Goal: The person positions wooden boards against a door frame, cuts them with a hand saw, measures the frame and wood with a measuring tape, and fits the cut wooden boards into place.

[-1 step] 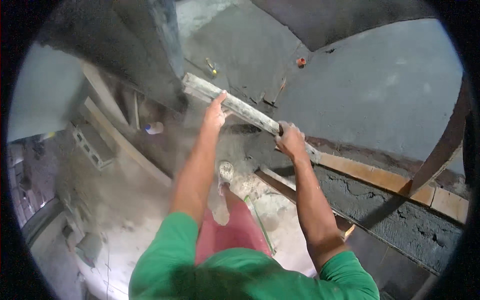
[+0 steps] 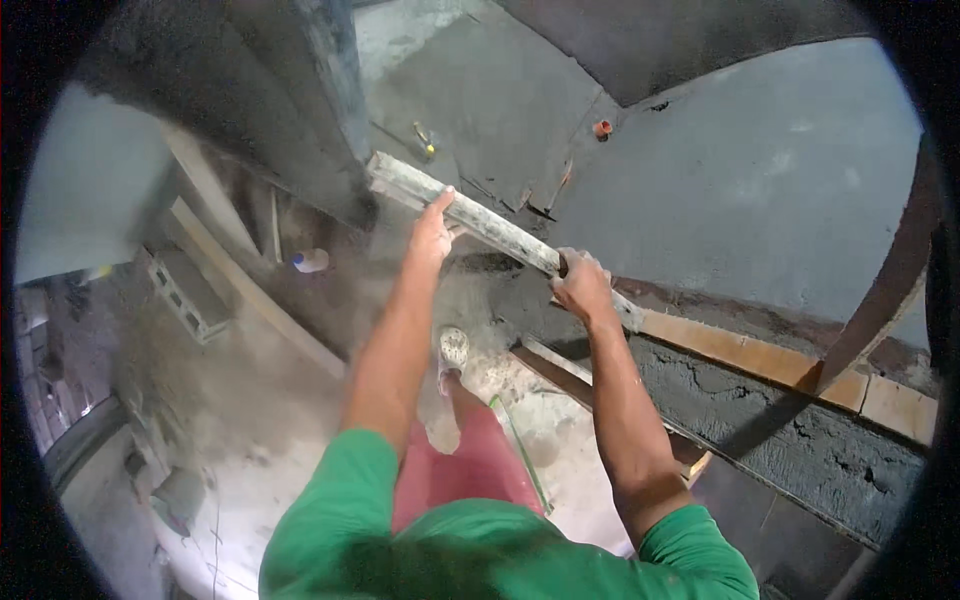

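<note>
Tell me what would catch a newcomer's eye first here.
Probably the long, pale bar slanting across the middle, gripped by the left hand and right hand. Next, the bright green shirt along the lower edge. A small orange object also stands out against grey, right of top centre.

The right grip (image 2: 583, 282) hides part of the pale bar (image 2: 500, 230).
</note>
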{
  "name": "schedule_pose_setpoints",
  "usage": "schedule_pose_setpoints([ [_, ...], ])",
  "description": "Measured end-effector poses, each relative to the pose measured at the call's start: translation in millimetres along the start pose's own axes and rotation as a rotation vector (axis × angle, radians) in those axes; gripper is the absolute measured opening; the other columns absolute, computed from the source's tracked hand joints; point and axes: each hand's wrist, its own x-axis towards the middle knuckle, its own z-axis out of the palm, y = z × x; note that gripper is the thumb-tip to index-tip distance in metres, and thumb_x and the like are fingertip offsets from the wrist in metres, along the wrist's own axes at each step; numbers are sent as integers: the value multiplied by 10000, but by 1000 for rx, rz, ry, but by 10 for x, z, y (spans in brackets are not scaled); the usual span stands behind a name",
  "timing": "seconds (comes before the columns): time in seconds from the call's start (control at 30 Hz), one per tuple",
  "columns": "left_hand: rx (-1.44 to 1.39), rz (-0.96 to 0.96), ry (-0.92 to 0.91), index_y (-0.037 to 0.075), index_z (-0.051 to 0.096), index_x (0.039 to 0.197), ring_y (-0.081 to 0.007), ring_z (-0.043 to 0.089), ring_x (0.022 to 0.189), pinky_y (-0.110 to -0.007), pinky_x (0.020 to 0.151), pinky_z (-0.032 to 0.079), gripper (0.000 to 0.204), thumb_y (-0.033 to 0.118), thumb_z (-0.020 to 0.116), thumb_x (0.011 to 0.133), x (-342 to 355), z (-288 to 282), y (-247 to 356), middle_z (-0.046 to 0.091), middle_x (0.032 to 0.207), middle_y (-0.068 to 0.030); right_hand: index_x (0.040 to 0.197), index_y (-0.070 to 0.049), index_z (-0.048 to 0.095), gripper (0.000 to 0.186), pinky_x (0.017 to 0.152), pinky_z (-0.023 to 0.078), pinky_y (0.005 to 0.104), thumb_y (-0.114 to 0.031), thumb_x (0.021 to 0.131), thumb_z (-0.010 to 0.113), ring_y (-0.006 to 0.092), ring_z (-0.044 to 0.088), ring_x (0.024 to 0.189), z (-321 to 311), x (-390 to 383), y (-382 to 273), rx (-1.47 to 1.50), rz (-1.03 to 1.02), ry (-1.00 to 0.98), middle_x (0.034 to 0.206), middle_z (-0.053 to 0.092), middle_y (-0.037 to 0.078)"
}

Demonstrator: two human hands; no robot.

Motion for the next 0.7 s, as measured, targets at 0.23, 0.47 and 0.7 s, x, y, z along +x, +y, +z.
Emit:
schedule_pose_setpoints([
  [0.23,-24,-10,31,71,538,1303,-304,546,1182,-542,1040,397,622,412,753,829,-221,-144,92,589,1245,-108,1123,-62,678,423,897,504,468,-252,745,690,399,663,1003,-443,-437,-482,115,78,-183,1012,698,244],
  [0.47,13,-87,-38,97,487,1379,-341,504,1271,-576,1086,374,682,337,788,817,-649,-106,204,558,1354,-131,1242,-46,604,524,975,479,471,-300,792,691,414,620,1116,-61,-906,-197,321,155,-295,1162,661,261],
  [0.7,452,-42,-67,-99,481,1353,-364,559,1197,-492,984,531,720,303,768,829,-1264,675,338,509,1373,-250,1336,-29,495,621,999,468,482,-318,821,687,415,589,1160,706,-1004,251,287,100,-195,1248,611,264],
])
